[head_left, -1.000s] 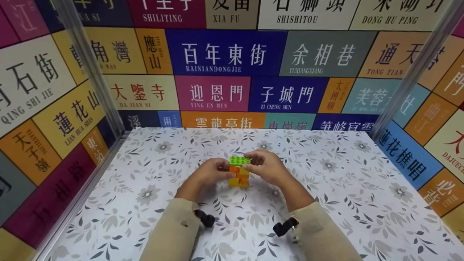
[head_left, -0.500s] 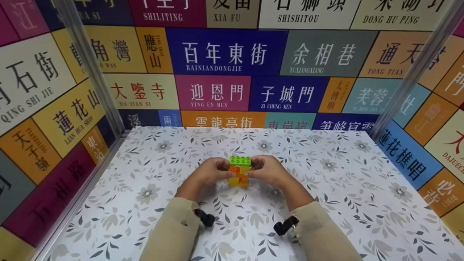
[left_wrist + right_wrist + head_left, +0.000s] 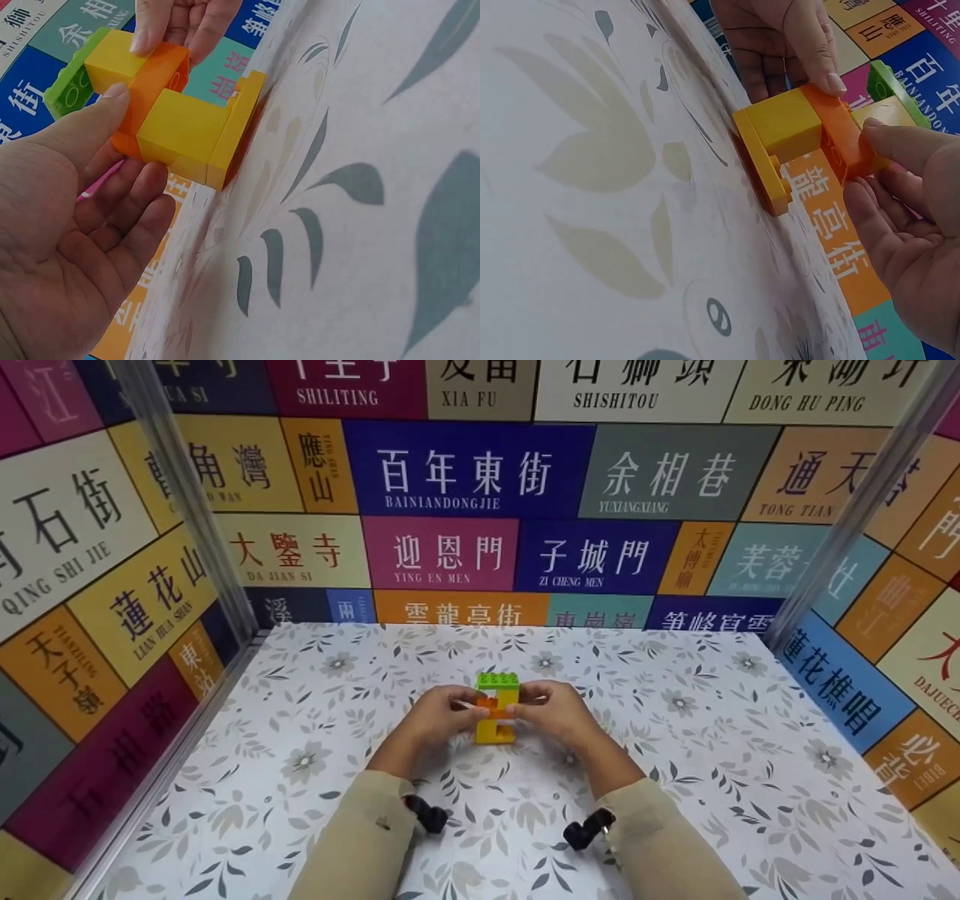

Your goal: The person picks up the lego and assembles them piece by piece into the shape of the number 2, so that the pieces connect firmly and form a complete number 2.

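A small tower of toy building bricks [image 3: 504,698] stands upright mid-table between both hands. A green studded plate [image 3: 498,682] tops it, above a yellow brick [image 3: 885,111]. Below that an orange brick [image 3: 152,88] lies across, over a second yellow brick [image 3: 184,129] and a thin yellow base plate [image 3: 236,135] close over the tabletop. My left hand [image 3: 442,712] pinches the orange brick from the left, thumb at its near side. My right hand [image 3: 556,711] pinches the tower from the right, thumb on the upper yellow brick beside the orange one. Some fingertips are hidden behind the bricks.
A white cloth with grey leaves and flowers covers the table [image 3: 300,825]. Behind it rises a wall of coloured name panels [image 3: 465,469], with clear corner posts [image 3: 832,502] at left and right. Black wrist cameras [image 3: 589,831] sit at both sleeve cuffs.
The right hand has come down from the green plate to the tower's side. The green plate now shows higher, less of its top is seen, and a gap shows under its left part.
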`<act>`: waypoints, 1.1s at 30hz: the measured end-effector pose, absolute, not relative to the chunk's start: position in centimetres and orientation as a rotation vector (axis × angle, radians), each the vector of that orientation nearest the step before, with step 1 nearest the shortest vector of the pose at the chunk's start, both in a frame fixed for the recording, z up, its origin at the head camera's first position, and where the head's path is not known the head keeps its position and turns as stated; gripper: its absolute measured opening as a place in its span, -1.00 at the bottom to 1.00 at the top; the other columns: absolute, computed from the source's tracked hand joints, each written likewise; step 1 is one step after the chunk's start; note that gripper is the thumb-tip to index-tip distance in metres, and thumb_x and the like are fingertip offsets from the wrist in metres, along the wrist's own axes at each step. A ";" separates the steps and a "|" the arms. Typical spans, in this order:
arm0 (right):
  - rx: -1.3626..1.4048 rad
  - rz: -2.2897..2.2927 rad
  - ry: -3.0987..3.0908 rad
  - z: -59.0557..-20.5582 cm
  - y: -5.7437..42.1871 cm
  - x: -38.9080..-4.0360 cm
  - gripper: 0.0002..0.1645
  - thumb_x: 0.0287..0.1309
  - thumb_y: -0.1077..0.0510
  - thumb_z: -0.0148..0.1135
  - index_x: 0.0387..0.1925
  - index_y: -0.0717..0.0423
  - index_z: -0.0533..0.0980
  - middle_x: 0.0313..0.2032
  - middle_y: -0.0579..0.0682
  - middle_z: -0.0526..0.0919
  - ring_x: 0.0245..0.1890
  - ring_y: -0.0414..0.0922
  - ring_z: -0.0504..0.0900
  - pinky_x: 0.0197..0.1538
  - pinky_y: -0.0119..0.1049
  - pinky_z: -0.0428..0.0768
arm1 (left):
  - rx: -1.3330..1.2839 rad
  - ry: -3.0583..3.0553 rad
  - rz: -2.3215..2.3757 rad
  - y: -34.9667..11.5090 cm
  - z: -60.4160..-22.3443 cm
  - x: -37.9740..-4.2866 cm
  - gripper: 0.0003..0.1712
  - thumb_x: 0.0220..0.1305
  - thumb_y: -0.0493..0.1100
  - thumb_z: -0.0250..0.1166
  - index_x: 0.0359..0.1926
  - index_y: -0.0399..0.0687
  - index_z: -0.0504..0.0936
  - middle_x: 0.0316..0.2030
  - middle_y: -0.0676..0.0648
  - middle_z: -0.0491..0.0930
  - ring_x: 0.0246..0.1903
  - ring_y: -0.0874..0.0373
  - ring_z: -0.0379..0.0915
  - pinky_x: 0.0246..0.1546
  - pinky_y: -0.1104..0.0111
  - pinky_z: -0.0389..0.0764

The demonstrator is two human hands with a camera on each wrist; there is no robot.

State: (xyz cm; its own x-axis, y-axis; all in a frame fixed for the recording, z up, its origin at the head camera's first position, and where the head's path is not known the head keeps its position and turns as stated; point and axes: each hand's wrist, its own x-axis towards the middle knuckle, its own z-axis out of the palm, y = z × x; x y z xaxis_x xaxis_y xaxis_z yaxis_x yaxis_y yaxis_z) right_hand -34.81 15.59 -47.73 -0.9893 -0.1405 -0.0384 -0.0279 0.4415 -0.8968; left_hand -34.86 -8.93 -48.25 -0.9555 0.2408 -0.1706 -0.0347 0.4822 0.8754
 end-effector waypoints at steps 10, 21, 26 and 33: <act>-0.072 -1.659 2.560 -47.8 15.7 -35.1 -0.45 0.30 0.04 0.50 0.29 0.07 0.65 0.10 0.04 0.80 0.17 0.01 0.72 0.31 -0.08 0.69 | 0.105 2.462 1.545 -8.6 -48.3 -34.8 -0.54 0.42 0.07 0.47 0.30 0.28 0.70 0.14 0.10 0.70 0.14 0.10 0.62 0.18 0.22 0.72; 0.011 -1.765 2.327 -48.0 16.0 -35.6 -0.48 0.52 0.04 0.30 0.41 0.02 0.55 0.32 0.00 0.69 0.27 -0.06 0.71 0.42 -0.12 0.63 | 0.023 2.350 1.603 -8.3 -48.4 -35.0 -0.47 0.44 0.01 0.44 0.37 0.31 0.60 0.31 0.05 0.63 0.24 0.10 0.62 0.33 0.11 0.66; -0.070 -1.821 2.241 -48.5 16.2 -35.6 -0.44 0.56 0.06 0.24 0.47 0.14 0.48 0.40 0.11 0.61 0.35 0.02 0.67 0.43 -0.13 0.61 | 0.097 2.356 1.595 -8.3 -48.7 -34.9 -0.37 0.46 0.01 0.41 0.49 0.20 0.50 0.37 -0.06 0.61 0.32 0.02 0.59 0.41 0.04 0.59; -0.094 -1.869 2.143 -49.1 16.4 -35.6 -0.39 0.58 0.07 0.21 0.50 0.22 0.42 0.42 0.20 0.59 0.37 0.02 0.64 0.35 -0.26 0.66 | 0.093 2.325 1.573 -8.1 -49.0 -34.8 -0.33 0.48 0.00 0.39 0.53 0.17 0.44 0.38 -0.10 0.61 0.31 0.02 0.61 0.42 0.05 0.59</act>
